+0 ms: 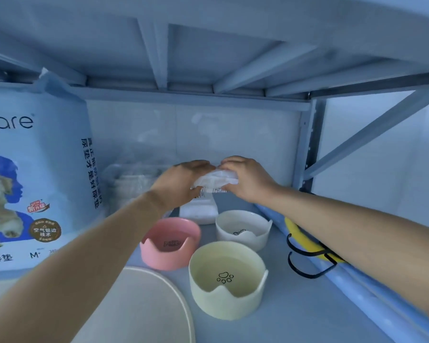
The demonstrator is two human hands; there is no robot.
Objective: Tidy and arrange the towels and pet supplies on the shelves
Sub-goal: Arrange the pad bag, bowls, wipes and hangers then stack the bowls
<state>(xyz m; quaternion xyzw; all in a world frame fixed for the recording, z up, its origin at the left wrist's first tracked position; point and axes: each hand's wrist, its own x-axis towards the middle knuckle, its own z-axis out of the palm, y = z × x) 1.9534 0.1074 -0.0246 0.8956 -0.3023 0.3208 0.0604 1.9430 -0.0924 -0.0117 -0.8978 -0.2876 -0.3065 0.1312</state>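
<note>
Both my hands reach deep into the shelf. My left hand [183,184] and my right hand [248,179] together grip a small white plastic packet [214,180] with printed text, held up above a white pack [198,211] that stands on the shelf board. In front of them sit three pet bowls: a pink one [170,243], a white one [243,229] and a pale yellow one [227,276] with a paw print. At the left stands a large blue-and-white bag of pet pads [32,174] with a dog picture.
A clear-wrapped bundle [131,179] sits at the back, left of my hands. A large beige round dish [144,310] lies at the front left. Black hooks [307,258] and a yellow item [305,238] hang on the shelf's right rail. The upper shelf board [208,45] is close overhead.
</note>
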